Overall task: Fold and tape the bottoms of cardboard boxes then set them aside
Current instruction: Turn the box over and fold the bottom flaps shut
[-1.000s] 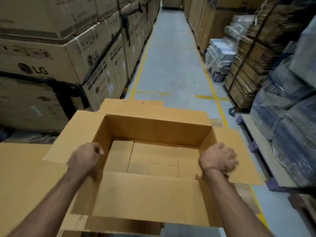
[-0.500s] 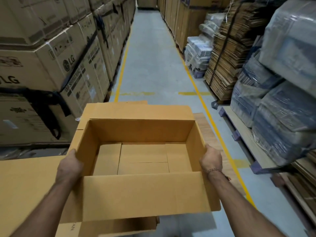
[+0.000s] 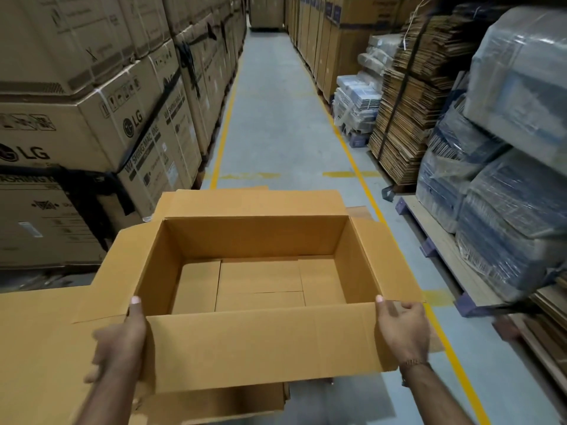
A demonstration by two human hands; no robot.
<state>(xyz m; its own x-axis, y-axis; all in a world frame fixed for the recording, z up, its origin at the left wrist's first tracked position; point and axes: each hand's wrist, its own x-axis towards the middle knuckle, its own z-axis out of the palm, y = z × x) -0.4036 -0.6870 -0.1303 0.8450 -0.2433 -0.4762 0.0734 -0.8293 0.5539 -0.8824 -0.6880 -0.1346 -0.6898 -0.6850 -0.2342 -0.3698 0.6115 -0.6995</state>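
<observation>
Pallets (image 3: 435, 240) flank box (image 3: 260, 240) (LG cartons (image 3: 92, 124), probably).

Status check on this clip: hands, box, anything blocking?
Left hand and right hand grip the open box at its near corners. Bottom flaps folded shut, top flaps open. Aisle floor ahead shows no obstruction.
</observation>
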